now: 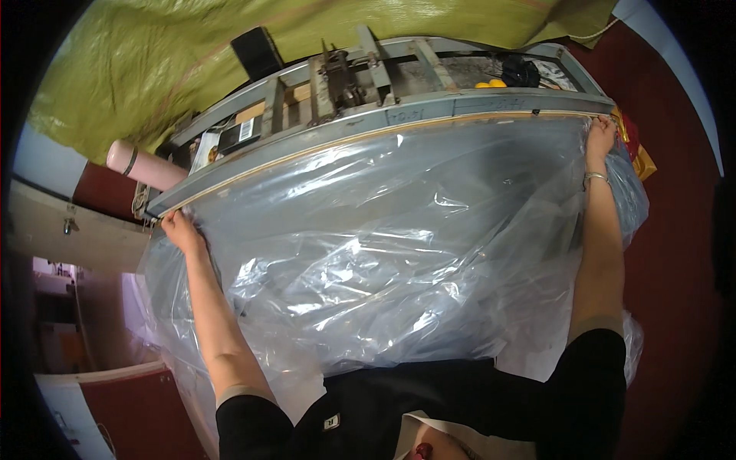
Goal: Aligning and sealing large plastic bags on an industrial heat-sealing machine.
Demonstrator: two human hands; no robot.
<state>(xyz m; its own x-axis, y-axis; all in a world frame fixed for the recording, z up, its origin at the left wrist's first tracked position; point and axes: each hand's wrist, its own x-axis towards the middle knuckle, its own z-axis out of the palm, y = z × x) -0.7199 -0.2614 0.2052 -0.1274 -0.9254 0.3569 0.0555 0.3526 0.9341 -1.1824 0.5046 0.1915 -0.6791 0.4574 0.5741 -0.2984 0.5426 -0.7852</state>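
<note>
A wide sheet of clear plastic film (383, 245) spreads in front of me, wrinkled and shiny, falling toward my body. Its far edge runs along a long grey metal frame (414, 113) with a thin wooden-coloured strip on the near side. At the frame's left end, my left hand (181, 228) pinches the film's edge with closed fingers. Far to the right, my right hand (601, 135) grips the opposite end of that edge, also closed, with a bracelet on the wrist. Both arms are stretched out, and the film lies fairly taut between them along the frame.
On the frame lie a pink cylinder (146, 164), a black bundle (521, 71), yellow round things (491, 83) and a metal mechanism (341, 77). A dark flat case (257, 54) rests on a yellow-green tarp (153, 69) behind. A yellow packet (644, 162) is beyond my right hand.
</note>
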